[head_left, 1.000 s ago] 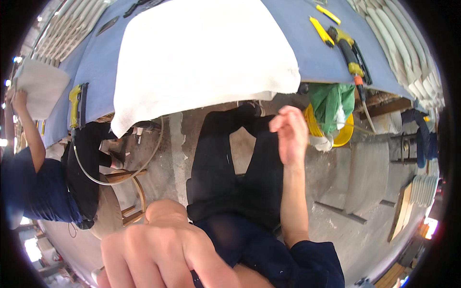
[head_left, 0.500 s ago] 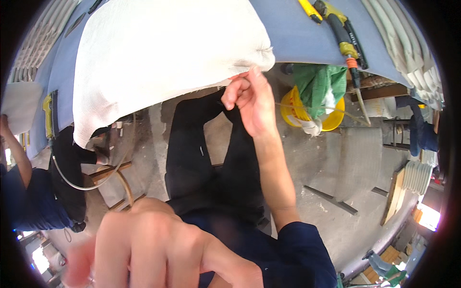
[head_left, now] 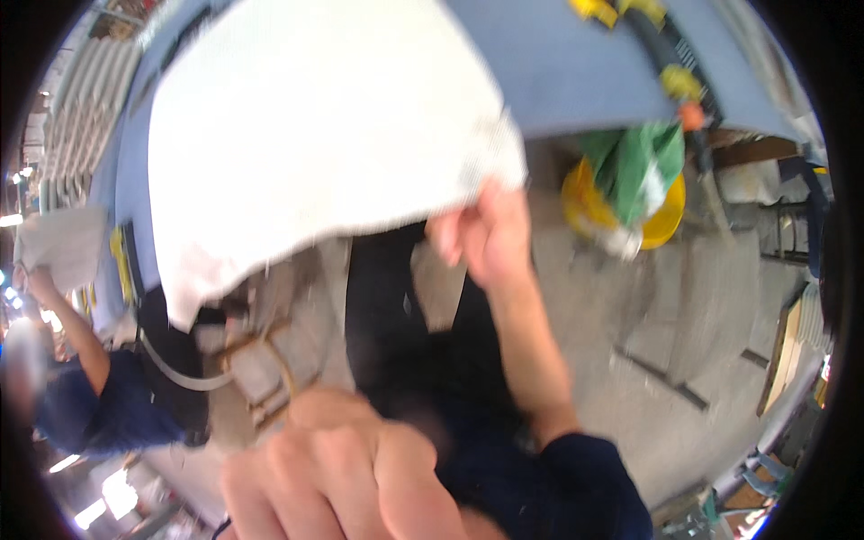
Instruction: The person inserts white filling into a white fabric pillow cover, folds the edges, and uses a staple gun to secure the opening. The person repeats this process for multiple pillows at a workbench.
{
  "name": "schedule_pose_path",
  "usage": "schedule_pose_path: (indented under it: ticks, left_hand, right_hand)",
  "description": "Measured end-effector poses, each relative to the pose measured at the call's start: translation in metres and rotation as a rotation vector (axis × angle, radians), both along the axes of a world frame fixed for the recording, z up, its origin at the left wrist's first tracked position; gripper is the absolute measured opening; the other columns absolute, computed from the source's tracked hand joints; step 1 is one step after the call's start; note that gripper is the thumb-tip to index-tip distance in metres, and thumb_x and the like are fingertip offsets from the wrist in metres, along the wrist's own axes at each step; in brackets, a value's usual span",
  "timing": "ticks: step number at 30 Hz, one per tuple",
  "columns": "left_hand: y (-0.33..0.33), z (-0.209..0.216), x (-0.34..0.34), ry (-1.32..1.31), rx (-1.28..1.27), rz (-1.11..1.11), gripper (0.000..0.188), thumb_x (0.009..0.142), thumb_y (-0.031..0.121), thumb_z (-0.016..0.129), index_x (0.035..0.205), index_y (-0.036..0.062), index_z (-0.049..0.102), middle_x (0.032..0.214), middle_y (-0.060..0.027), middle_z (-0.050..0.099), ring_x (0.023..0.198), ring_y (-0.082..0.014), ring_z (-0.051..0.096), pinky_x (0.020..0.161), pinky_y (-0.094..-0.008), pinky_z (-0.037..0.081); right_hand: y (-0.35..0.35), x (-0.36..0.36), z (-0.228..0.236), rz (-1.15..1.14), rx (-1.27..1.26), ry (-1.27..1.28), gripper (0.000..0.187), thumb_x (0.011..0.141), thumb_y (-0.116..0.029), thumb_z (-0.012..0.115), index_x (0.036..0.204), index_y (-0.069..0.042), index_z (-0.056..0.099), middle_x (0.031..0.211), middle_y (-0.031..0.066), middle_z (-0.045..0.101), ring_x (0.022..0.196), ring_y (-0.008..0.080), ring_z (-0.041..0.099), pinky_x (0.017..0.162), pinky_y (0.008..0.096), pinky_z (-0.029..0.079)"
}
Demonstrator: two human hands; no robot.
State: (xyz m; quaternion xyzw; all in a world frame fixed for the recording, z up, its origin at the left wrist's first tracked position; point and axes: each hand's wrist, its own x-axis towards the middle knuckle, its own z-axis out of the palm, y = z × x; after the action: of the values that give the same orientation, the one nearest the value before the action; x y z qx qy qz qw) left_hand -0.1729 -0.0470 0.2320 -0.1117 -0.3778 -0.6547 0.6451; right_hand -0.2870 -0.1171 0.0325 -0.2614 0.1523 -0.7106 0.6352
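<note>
A large piece of white woven cloth (head_left: 324,135) lies over the blue-grey table and hangs past its near edge, its lower edge a little frayed. At its near right corner my right hand (head_left: 490,236) is closed, thumb and fingers pinching the cloth's edge. Large and blurred, my left hand (head_left: 337,472) is raised close in front at the lower edge of the view. Its knuckles are bent and its fingers lie together; the fingertips are hidden, so whatever it holds cannot be made out.
The blue-grey tabletop (head_left: 576,81) carries a black-and-yellow hand tool with a hose (head_left: 679,81) at right and another yellow tool (head_left: 123,261) at left. Beneath stands a yellow bucket (head_left: 664,220) with a green bag (head_left: 637,171). A co-worker (head_left: 99,396) handles pale cloth at left.
The view has shifted, so the table and bucket sit lower and further right. My left hand has moved right and lower in the picture. My right hand stays at the cloth's corner.
</note>
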Motion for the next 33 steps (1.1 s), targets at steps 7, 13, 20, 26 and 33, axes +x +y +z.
schedule_pose_path:
  ticks: [7, 13, 20, 26, 33]
  left_hand:
    - [-0.007, -0.003, 0.027, -0.041, 0.072, -0.417, 0.064, 0.111, 0.020, 0.048, 0.048, 0.0141, 0.043, 0.048, 0.0011, 0.039, 0.040, -0.0134, 0.039, 0.079, -0.0326, 0.058]
    - [-0.019, -0.003, 0.021, -0.079, -0.033, -0.351, 0.063, 0.107, 0.013, 0.050, 0.046, 0.0154, 0.035, 0.047, 0.0017, 0.034, 0.038, -0.0123, 0.033, 0.064, -0.0280, 0.053]
    - [-0.044, -0.003, 0.029, -0.101, -0.008, -0.648, 0.062, 0.106, 0.014, 0.049, 0.045, 0.0151, 0.035, 0.046, 0.0024, 0.034, 0.038, -0.0123, 0.032, 0.074, -0.0351, 0.062]
    - [-0.021, 0.005, 0.035, -0.180, -0.062, -0.229, 0.047, 0.100, 0.009, 0.052, 0.053, 0.0068, 0.057, 0.052, -0.0053, 0.052, 0.045, -0.0183, 0.049, 0.071, -0.0320, 0.056]
    - [-0.027, 0.011, 0.040, -0.157, -0.200, -0.294, 0.048, 0.098, 0.007, 0.052, 0.052, 0.0060, 0.060, 0.049, -0.0047, 0.053, 0.046, -0.0154, 0.055, 0.064, -0.0311, 0.051]
  right_hand:
    - [0.012, 0.018, 0.012, -0.025, 0.115, 0.096, 0.052, 0.108, -0.046, 0.058, 0.126, 0.003, 0.058, 0.083, 0.0135, 0.069, 0.058, 0.0211, 0.064, 0.043, 0.0338, 0.047]
    - [0.005, 0.012, 0.012, -0.032, 0.183, 0.097, 0.054, 0.108, -0.048, 0.057, 0.126, 0.003, 0.059, 0.083, 0.0139, 0.070, 0.057, 0.0206, 0.062, 0.046, 0.0332, 0.047]
    - [0.001, -0.005, 0.032, 0.021, 0.194, 0.214, 0.036, 0.109, -0.036, 0.063, 0.120, -0.002, 0.061, 0.078, 0.0068, 0.064, 0.051, 0.0125, 0.057, 0.043, 0.0272, 0.043]
    - [-0.004, -0.049, 0.014, 0.191, 0.172, 0.702, 0.044, 0.108, -0.040, 0.066, 0.126, -0.001, 0.058, 0.074, 0.0014, 0.059, 0.050, 0.0067, 0.048, 0.044, 0.0241, 0.036]
    - [-0.017, -0.069, 0.000, 0.321, 0.121, 0.804, 0.038, 0.106, -0.039, 0.068, 0.110, -0.002, 0.061, 0.072, -0.0008, 0.056, 0.059, 0.0059, 0.051, 0.052, 0.0236, 0.041]
